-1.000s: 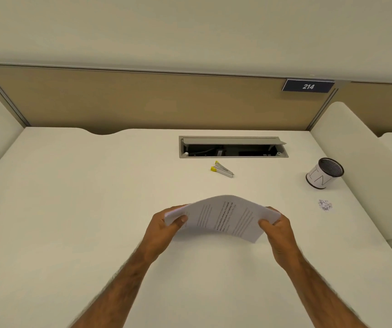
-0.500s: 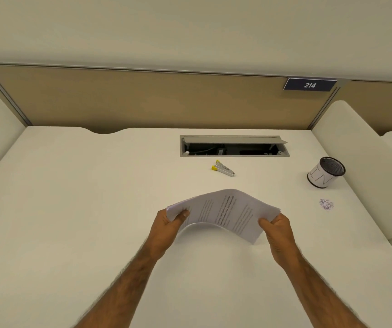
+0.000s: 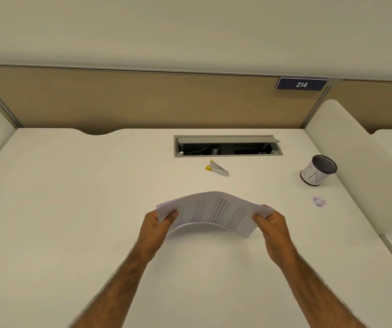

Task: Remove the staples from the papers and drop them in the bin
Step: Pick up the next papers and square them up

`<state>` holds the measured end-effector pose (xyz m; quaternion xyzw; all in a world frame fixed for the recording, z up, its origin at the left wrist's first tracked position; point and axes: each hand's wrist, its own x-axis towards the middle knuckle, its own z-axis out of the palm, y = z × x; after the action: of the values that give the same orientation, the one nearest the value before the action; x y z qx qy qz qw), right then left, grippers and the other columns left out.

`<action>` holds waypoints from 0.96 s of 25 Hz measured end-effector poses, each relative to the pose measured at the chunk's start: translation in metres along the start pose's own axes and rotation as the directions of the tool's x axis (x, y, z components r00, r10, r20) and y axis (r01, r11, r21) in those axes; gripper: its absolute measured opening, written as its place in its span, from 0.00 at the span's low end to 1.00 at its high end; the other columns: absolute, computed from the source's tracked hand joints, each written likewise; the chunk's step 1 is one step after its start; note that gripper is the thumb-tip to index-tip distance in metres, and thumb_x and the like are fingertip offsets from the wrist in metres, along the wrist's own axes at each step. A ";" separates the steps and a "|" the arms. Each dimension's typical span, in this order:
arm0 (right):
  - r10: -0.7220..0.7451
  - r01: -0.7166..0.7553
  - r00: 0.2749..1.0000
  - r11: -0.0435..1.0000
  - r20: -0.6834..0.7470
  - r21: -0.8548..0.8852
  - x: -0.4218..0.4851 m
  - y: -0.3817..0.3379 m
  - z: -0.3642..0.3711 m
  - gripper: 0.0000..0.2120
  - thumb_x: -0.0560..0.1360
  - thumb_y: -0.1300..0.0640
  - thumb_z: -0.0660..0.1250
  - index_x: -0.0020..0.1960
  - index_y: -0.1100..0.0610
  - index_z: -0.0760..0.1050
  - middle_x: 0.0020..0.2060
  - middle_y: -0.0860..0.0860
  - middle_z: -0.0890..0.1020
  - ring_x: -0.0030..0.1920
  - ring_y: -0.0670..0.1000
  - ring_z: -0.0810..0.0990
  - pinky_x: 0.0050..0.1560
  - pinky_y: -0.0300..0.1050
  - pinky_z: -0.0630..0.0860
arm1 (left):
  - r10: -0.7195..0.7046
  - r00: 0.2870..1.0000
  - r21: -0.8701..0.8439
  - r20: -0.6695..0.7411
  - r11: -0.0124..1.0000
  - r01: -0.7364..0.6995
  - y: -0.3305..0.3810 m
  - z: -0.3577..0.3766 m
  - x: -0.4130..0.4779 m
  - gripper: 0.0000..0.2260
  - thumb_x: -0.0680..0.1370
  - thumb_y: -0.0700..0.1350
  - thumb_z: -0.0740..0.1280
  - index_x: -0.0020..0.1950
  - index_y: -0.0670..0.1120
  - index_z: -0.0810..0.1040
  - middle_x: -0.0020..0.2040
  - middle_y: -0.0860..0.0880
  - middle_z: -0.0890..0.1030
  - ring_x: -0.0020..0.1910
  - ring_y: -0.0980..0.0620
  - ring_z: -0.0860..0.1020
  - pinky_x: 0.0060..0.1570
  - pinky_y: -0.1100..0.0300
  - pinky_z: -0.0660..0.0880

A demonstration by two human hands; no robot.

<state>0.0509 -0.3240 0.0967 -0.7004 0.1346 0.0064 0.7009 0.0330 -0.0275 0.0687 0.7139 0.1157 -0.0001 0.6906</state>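
Note:
A stack of printed papers [image 3: 214,211] arches upward above the middle of the white desk [image 3: 72,221]. My left hand [image 3: 158,227] grips its left end, thumb on top. My right hand [image 3: 273,229] grips its right end. A staple remover [image 3: 216,168] with yellow tips lies on the desk beyond the papers. A small round bin [image 3: 318,171] with a white label and dark mesh inside stands at the far right. A little heap of staples [image 3: 319,201] lies on the desk in front of the bin. No staple is visible on the papers.
An open cable hatch [image 3: 227,146] is set into the desk behind the staple remover. A tan partition [image 3: 143,102] with a "214" sign [image 3: 301,84] closes the back. White side dividers [image 3: 356,157] stand at left and right.
Both hands keep hold of the papers. The stack has shifted slightly and its arch has changed a little; the left end dropped a bit lower.

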 end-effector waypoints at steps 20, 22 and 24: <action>-0.046 0.044 0.997 0.999 -0.059 -0.023 -0.003 -0.010 -0.002 0.16 0.77 0.72 0.63 0.50 0.52 0.81 0.45 0.50 0.85 0.45 0.47 0.82 0.44 0.35 0.78 | 0.010 0.999 0.019 0.038 1.000 -0.011 -0.004 -0.003 -0.006 0.11 0.82 0.49 0.70 0.64 0.54 0.80 0.56 0.51 0.85 0.56 0.50 0.83 0.53 0.58 0.80; -0.079 0.078 0.995 0.997 -0.066 -0.020 -0.001 -0.016 -0.002 0.16 0.78 0.72 0.63 0.51 0.52 0.80 0.46 0.50 0.85 0.45 0.45 0.82 0.43 0.34 0.78 | 0.024 0.999 0.007 0.029 1.000 -0.025 0.005 -0.002 -0.006 0.11 0.80 0.51 0.71 0.63 0.55 0.80 0.54 0.52 0.86 0.54 0.52 0.83 0.53 0.57 0.81; -0.093 0.092 0.995 0.995 -0.033 -0.022 0.001 -0.019 -0.003 0.17 0.77 0.73 0.63 0.51 0.54 0.80 0.45 0.50 0.85 0.45 0.45 0.83 0.44 0.35 0.78 | 0.052 0.998 -0.012 0.034 0.999 -0.051 0.010 -0.005 -0.004 0.11 0.78 0.51 0.74 0.60 0.56 0.82 0.52 0.57 0.87 0.53 0.57 0.84 0.52 0.61 0.80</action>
<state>0.0552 -0.3270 0.1156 -0.7131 0.1138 -0.0366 0.6908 0.0298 -0.0230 0.0792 0.7125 0.0853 0.0061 0.6964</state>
